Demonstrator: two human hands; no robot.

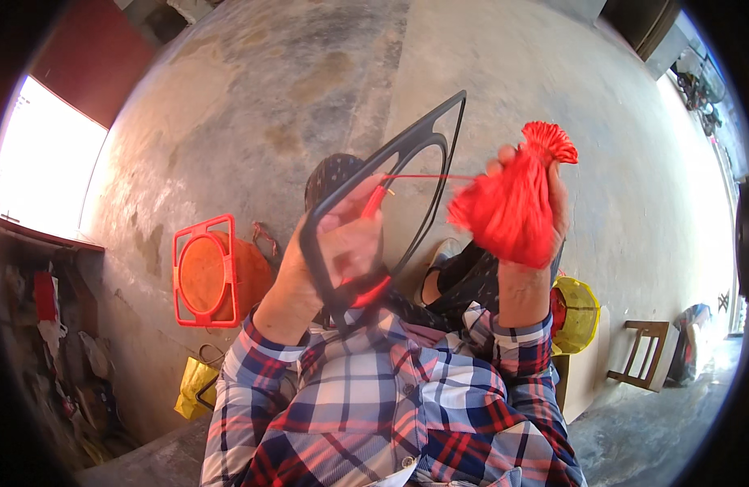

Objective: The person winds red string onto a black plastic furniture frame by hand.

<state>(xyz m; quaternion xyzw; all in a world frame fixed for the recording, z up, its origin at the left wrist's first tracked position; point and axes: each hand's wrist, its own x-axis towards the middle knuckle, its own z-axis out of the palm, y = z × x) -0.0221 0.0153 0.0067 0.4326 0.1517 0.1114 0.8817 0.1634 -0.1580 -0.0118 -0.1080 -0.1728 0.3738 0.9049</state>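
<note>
My left hand [354, 243], somewhat blurred, is closed round a black frame [412, 140] with a rounded opening inside its angular outline. The frame tilts up and away to the right. A slim red piece [374, 202] shows at the left fingers; its kind is unclear. Red cord also lies over the frame's lower end. On the right, my right hand [558, 199] grips a bundle of red cord [508, 213], gathered at its top and flaring below. One taut red strand [427, 176] stretches from the bundle across the frame to the left fingers.
A red frame [177, 280] with a round opening leans against an orange rounded object [248, 268] at left. A yellow bag [196, 385] lies below it. To the right are a yellow container [581, 316] and a small wooden frame [646, 355] on the concrete floor [309, 73].
</note>
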